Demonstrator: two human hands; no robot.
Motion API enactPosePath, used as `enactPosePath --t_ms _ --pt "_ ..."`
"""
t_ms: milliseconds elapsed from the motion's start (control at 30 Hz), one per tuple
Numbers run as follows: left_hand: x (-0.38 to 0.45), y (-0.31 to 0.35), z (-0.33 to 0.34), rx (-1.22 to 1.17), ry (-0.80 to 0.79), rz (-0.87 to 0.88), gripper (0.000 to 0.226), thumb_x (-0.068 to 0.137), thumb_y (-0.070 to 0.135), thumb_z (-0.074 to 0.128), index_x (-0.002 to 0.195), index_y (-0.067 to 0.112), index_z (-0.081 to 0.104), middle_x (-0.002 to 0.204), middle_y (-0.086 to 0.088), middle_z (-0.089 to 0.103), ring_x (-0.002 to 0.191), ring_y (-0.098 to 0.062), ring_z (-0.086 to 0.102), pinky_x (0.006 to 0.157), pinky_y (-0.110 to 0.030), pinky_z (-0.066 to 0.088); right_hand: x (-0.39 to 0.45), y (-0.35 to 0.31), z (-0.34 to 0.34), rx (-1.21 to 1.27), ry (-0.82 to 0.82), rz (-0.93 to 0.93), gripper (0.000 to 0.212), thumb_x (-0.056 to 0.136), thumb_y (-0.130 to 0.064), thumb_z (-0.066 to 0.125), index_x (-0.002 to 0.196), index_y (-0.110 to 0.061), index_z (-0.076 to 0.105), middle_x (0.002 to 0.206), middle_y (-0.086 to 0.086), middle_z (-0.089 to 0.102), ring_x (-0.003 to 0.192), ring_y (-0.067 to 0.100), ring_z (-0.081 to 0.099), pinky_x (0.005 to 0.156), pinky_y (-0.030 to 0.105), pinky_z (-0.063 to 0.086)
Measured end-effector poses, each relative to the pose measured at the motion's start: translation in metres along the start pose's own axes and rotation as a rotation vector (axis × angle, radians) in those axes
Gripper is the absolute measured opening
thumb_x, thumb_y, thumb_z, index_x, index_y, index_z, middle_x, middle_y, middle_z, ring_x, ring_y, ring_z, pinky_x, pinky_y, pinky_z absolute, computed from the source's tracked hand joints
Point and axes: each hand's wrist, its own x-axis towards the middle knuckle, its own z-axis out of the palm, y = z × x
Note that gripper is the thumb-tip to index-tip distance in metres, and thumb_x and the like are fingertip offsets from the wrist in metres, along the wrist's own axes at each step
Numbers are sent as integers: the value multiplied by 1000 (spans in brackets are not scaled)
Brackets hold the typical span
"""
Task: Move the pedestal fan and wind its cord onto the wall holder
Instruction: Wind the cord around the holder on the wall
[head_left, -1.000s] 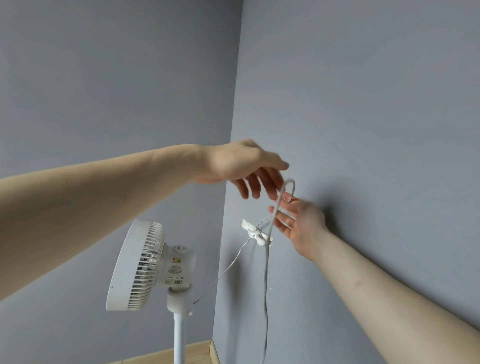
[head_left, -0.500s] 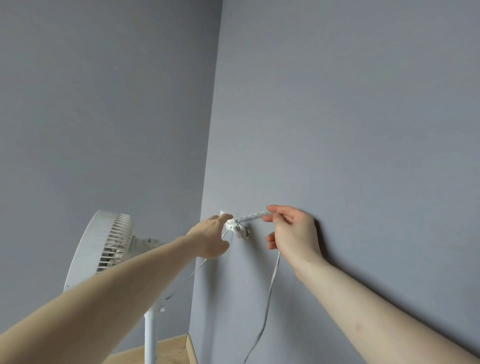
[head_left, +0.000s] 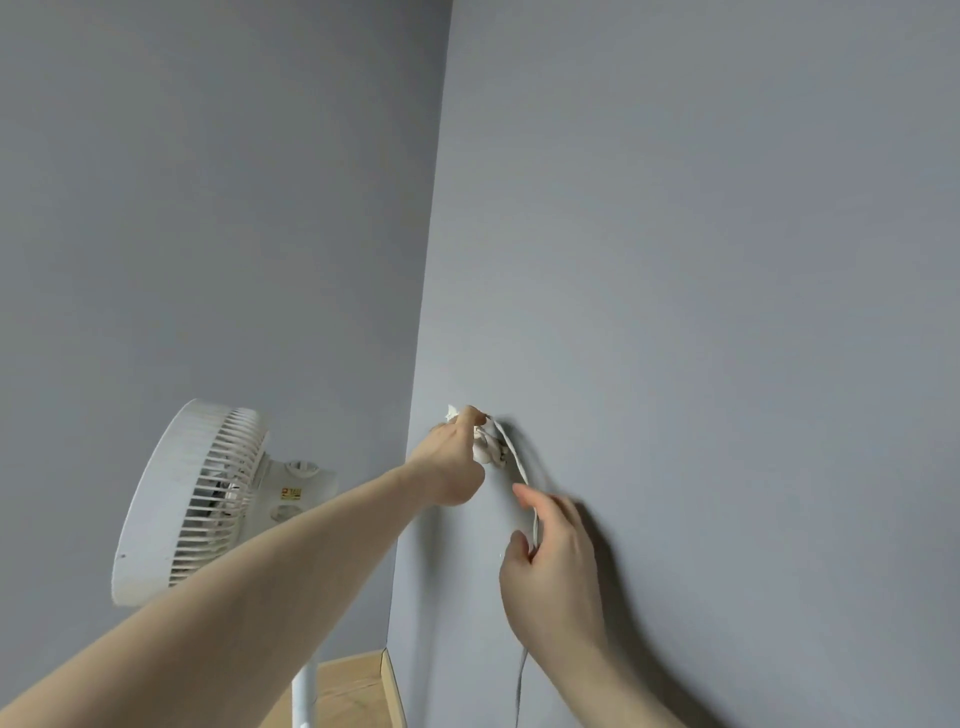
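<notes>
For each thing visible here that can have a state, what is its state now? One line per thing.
white pedestal fan: upright on its pole, blades not clearly visible.
white power cord: partly wound on the holder, rest hanging down.
small white wall holder: on the grey wall, cord around it.
left hand: fingers closed at the holder.
right hand: pinching the cord below the holder.

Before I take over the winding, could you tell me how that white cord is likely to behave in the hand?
The cord is probably floppy: it curves from the wall holder into the right hand and hangs limp below. It looks thin and flat, so likely light, and may slip off the small holder unless kept taut; the left hand is steadying it there.
</notes>
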Motion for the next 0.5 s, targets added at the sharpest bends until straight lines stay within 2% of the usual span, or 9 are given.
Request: enactPosePath --t_ms 100,167,233,267,300,333,433,500 --pt "3 2 -7 31 34 61 73 77 -6 38 141 27 47 150 5 37 134 -24 41 90 -29 41 -3 11 12 66 -20 63 48 89 -5 52 129 -30 61 118 -22 53 94 13 61 85 28 48" --pt "6 4 -10 97 2 90 70 77 -6 36 131 31 60 154 8 35 137 -23 41 88 -28 39 0 19 17 114 3 90 46 88 -1 50 122 -27 68 110 -20 57 89 13 61 81 26 49" --pt "10 7 -9 138 -11 114 64 78 -5 37 119 32 69 150 14 43 136 -20 46 86 -20 37 4 23 19 142 27 95 45 87 1 50 116 -24 71 105 -19 58 85 9 60 78 23 47" --pt "12 8 -7 139 12 132 60 79 -4 38 111 32 72 139 18 52 130 -18 52 79 -14 35 6 24 19 154 23 102 44 87 1 50 116 -24 71 106 -18 58 85 7 59 78 22 47" --pt "13 9 -5 132 40 146 56 80 -3 39 103 33 74 124 22 58 122 -16 57 72 -10 34 7 23 20 168 9 106 44 88 1 49 118 -23 70 110 -19 58 87 6 60 80 22 47" --pt "14 10 -4 123 64 155 54 80 -2 40 98 34 75 118 23 61 117 -15 59 70 -11 35 8 23 22 183 -10 110 45 88 0 49 122 -23 68 116 -19 57 89 5 60 83 23 48" --pt "13 11 -1 140 74 174 59 77 -4 37 106 31 75 131 20 63 114 -15 59 79 -21 39 10 23 28 201 -66 129 54 91 -4 47 142 -21 55 142 -16 45 98 1 59 96 28 49" --pt "12 10 -1 150 51 204 62 73 -7 36 107 27 75 130 17 63 111 -15 61 80 -23 40 10 23 31 200 -78 138 60 92 -6 47 150 -22 45 151 -18 35 104 2 58 96 31 50"
